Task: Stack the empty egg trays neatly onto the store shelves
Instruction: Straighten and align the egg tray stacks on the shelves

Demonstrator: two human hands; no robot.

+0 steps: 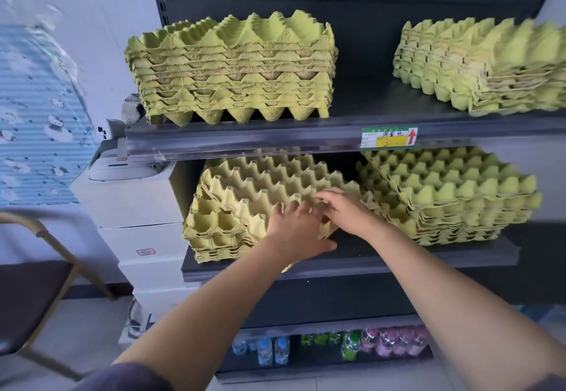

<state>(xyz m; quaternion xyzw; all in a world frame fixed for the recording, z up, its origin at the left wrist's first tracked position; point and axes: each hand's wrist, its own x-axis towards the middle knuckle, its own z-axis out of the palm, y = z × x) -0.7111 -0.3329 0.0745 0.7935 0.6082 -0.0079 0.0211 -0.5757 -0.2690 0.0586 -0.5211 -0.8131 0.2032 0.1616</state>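
Fingers of the left hand are lying straight and spread on the near edge of the top egg tray, pressing rather than gripping, with the thumb stretching out under the tray's near right corner. The right hand is resting palm down just beside it, its fingers lying nearly straight across the same tray's cups and curling around nothing.

That tray is sitting skewed on the lower-left stack, so the cups beneath are showing at the near left corner. The stack is standing on the middle shelf, close to the front lip, with a narrow dark gap separating it from the lower-right stack, whose near edges are fanning out of line.

The upper shelf is overhanging the tray, leaving only a low gap above the cups. On it, 2 more stacks are standing well apart, the upper-left stack and the upper-right stack, with bare shelf lying between them. A price label is sitting on its front rail.

White boxes are standing against the shelving's left side, a chair is standing nearer left, and bottles are lining the bottom shelf.
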